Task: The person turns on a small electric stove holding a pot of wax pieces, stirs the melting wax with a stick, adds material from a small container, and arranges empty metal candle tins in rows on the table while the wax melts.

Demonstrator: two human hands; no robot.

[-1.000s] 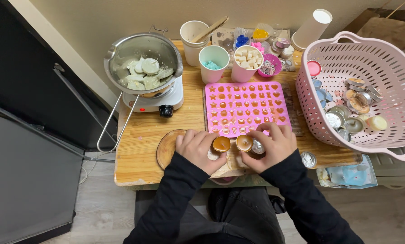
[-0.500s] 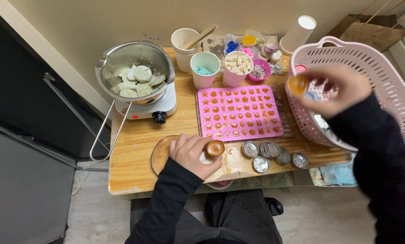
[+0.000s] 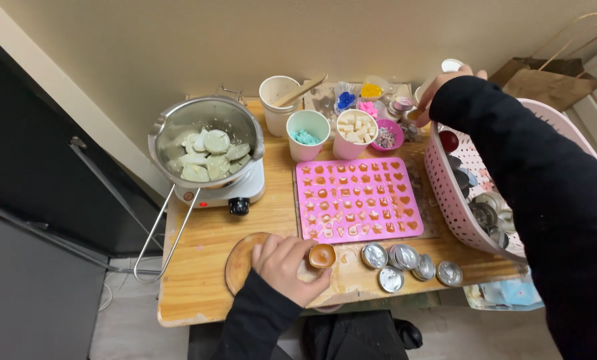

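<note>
My left hand (image 3: 282, 267) rests at the table's front edge, fingers curled around a small round tin of amber wax (image 3: 322, 255). It lies on a round wooden board (image 3: 237, 263). Just right of it stand several silver tins (image 3: 405, 260). A pink silicone mould (image 3: 355, 200) with small shaped cavities lies in the middle of the table. My right hand (image 3: 435, 90) reaches over the pink basket (image 3: 445, 183) to the far back of the table, near small craft pots (image 3: 395, 107). Its fingers are bent, and I cannot see what they hold.
A metal pot with pale green wax pieces (image 3: 205, 143) sits on a white hot plate (image 3: 242, 193) at the back left, its long handle overhanging the table edge. Cups (image 3: 307, 133) stand behind the mould. The basket holds more tins. A brown paper bag (image 3: 545, 80) stands beyond it.
My right hand left the tins at the front, lifted an amber tin over the basket, and now reaches further back. My left hand has stayed on its tin.
</note>
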